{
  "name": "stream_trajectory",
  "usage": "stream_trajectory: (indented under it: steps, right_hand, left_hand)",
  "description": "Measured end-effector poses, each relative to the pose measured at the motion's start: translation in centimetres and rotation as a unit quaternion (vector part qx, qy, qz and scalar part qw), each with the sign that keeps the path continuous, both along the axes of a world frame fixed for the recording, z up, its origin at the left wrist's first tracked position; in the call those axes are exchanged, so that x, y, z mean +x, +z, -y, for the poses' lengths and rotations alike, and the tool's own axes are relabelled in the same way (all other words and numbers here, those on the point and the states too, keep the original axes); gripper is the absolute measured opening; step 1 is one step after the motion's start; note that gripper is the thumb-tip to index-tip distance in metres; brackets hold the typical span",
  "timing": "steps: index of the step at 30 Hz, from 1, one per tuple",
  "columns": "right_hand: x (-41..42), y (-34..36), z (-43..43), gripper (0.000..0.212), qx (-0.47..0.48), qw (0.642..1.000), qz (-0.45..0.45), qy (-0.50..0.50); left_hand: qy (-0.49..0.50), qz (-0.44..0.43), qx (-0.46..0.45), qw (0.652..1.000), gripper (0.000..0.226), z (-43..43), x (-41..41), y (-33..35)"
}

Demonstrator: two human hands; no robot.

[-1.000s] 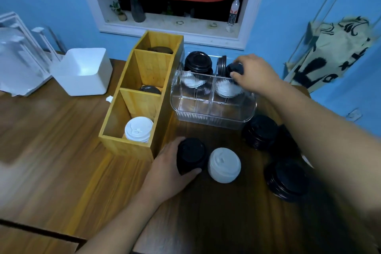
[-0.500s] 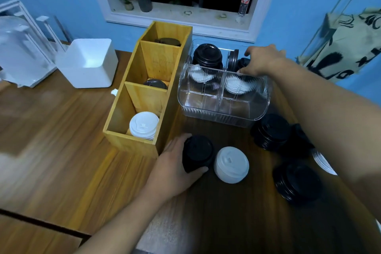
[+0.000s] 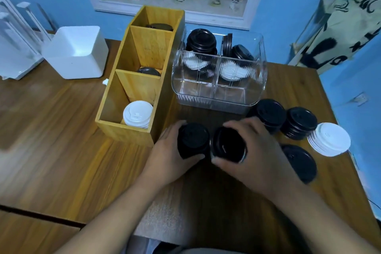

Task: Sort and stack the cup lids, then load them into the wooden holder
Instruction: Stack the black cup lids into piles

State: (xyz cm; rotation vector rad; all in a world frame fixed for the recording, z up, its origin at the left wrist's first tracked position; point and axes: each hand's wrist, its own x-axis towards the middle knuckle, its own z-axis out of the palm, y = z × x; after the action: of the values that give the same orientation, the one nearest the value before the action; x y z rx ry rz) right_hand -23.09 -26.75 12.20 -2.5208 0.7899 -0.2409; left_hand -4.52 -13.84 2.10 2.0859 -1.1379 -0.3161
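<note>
Both our bare forearms reach in from the lower edge and converge toward the middle. Our left grip lies palm inward, its fingers curled over the far side of the left lid stack and its thumb wrapped round the near side. Our right grip comes in from the right, fingers arched over the top of the right lid stack, thumb tucked against its near edge. The two grips sit just beside each other without touching, wrists roughly level.

Black lid stacks stand beside the wooden holder, seemingly upright.
</note>
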Motion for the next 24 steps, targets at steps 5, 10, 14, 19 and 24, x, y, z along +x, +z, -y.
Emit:
stream_trajectory:
  steps: [5, 10, 14, 19, 24]
  right_hand:
    - [-5.4, -6.0, -4.5, 0.084, 0.012, 0.995, -0.096, 0.01]
    - [-6.4, -7.2, -4.6, 0.097, -0.008, 0.994, -0.111, 0.013]
    - [-8.0, -5.9, -3.2, 0.093, 0.048, 0.992, -0.105, 0.046]
    - [-8.3, -6.3, -2.7, 0.085, 0.048, 0.991, -0.099, 0.078]
    - [-7.3, -6.4, -3.6, 0.1, 0.0, 0.99, -0.137, 0.037]
  left_hand:
    - [0.005, 0.005, 0.001, 1.0, 0.098, 0.1, 0.0, -0.1]
    - [0.005, 0.022, 0.01, 1.0, 0.099, 0.2, -0.2, -0.1]
    - [0.009, 0.02, 0.011, 1.0, 0.1, 0.2, -0.2, -0.2]
    - [0.011, 0.02, 0.013, 1.0, 0.1, 0.2, -0.3, -0.2]
    - [0.014, 0.027, 0.017, 0.999, 0.102, 0.2, -0.5, 0.0]
